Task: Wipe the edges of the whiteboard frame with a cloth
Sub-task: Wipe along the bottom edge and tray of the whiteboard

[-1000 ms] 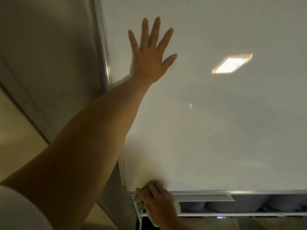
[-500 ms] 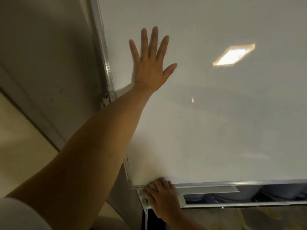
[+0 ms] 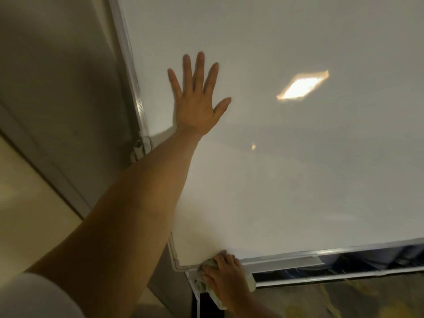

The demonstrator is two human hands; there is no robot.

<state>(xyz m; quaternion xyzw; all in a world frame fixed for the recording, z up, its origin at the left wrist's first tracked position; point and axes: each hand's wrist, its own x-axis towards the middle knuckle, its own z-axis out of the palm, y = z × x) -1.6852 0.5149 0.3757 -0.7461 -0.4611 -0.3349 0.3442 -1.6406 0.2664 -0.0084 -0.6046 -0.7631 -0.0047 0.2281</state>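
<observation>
At the lower-left corner of the whiteboard frame (image 3: pixel 282 257), head view: the right hand (image 3: pixel 226 275) pressed a pale, crumpled cloth (image 3: pixel 207 280) against the frame's bottom edge — its grip closed over the cloth, fingers curled. Higher up, the left hand (image 3: pixel 197 104) lay flat on the whiteboard (image 3: pixel 298 168) surface, fingers spread wide — grip fully open, holding nothing, just beside the frame's left edge.
</observation>
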